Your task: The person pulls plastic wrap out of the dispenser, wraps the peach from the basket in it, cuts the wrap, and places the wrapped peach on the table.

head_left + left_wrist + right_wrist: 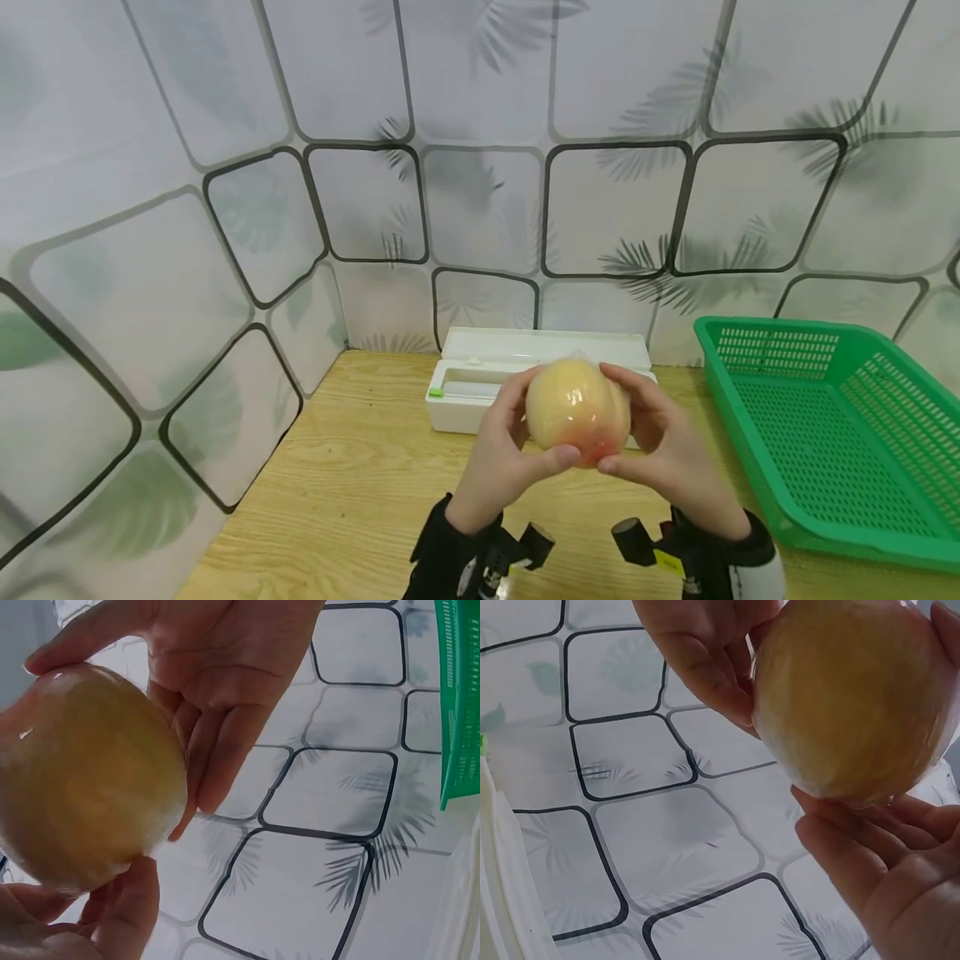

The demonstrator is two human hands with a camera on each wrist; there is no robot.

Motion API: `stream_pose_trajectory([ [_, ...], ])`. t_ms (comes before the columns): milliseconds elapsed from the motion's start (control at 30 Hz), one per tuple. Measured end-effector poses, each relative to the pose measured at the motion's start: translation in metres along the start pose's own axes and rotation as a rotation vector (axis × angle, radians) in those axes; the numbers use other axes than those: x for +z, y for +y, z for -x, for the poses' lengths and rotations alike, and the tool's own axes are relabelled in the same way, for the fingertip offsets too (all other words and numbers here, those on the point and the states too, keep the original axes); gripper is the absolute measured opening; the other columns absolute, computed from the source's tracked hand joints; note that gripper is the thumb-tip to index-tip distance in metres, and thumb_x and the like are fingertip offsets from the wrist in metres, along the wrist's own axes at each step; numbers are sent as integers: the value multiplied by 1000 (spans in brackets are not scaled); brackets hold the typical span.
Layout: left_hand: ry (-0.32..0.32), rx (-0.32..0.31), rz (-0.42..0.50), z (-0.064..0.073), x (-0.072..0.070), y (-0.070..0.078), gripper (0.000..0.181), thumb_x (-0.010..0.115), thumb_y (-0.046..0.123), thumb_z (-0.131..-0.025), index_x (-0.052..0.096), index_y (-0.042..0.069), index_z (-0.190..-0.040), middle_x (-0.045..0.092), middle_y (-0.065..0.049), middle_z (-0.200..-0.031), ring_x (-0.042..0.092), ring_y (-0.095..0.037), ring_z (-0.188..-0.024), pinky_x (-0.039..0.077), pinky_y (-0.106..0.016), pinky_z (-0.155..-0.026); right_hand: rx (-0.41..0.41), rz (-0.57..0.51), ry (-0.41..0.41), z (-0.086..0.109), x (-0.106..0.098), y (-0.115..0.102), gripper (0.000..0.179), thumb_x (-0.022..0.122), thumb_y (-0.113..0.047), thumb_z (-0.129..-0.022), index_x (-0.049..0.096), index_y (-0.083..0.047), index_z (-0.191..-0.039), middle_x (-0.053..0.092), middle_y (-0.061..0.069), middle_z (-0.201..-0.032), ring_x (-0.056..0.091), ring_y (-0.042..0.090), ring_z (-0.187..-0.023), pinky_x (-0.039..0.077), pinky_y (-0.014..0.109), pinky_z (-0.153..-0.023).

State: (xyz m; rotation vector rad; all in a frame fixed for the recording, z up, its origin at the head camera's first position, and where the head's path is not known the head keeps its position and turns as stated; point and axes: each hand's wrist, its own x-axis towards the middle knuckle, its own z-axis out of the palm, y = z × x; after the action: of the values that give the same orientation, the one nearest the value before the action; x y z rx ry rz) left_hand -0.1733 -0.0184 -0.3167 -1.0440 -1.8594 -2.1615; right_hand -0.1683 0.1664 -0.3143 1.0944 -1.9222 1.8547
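A yellow peach with a red blush (577, 408) is raised above the table in front of me. It has a shiny, clear film-like covering. My left hand (501, 458) holds it from the left, with thumb at the lower front and fingers around the side. From the right, my right hand (671, 446) grips it likewise, and the two thumb tips come close together below it. Both wrist views show the peach (94, 780) (855, 701) between the hands' fingers. Behind it stands a long white wrap dispenser box (457, 417), its lid raised, partly hidden by the hands.
A green perforated plastic basket (772, 492) stands on the wooden table (337, 467) at the right. A green slider (436, 392) sits at the dispenser's left end. A patterned wall covering (480, 208) encloses the table's back and left side.
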Motion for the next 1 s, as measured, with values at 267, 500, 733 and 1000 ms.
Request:
stream_pose_trajectory([
  [267, 30, -50, 28, 0, -1, 1, 65, 73, 26, -72, 43, 1, -125, 53, -14, -112, 55, -19, -95, 47, -33, -79, -25, -60, 12, -1, 13, 2, 62, 54, 1, -85, 23, -2, -137, 37, 12, -125, 45, 19, -103, 46, 25, -80],
  [500, -6, -47, 52, -2, -3, -3, 71, 75, 34, -68, 46, -1, -122, 55, -13, -108, 55, -16, -93, 48, -33, -77, 2, -84, 17, 2, 19, 2, 63, 51, -12, -86, 16, -5, -138, 33, 14, -122, 44, 18, -98, 46, 25, -76],
  [733, 11, -70, 1, -1, -6, -3, 77, 72, 38, -71, 35, 6, -131, 51, -13, -107, 54, -16, -92, 48, -32, -76, 8, -102, 28, -1, 23, 8, 62, 46, -28, -90, 14, -5, -138, 28, 16, -129, 38, 21, -109, 42, 26, -84],
  [1000, -181, -64, 19, -1, -3, -8, 84, 56, 51, -80, 4, 25, -142, 35, -20, -124, 48, -18, -102, 45, -32, -82, -289, 93, 236, -7, 35, 14, 49, 39, -32, -92, 37, 2, -128, 26, 18, -137, 17, 31, -126, 23, 30, -98],
])
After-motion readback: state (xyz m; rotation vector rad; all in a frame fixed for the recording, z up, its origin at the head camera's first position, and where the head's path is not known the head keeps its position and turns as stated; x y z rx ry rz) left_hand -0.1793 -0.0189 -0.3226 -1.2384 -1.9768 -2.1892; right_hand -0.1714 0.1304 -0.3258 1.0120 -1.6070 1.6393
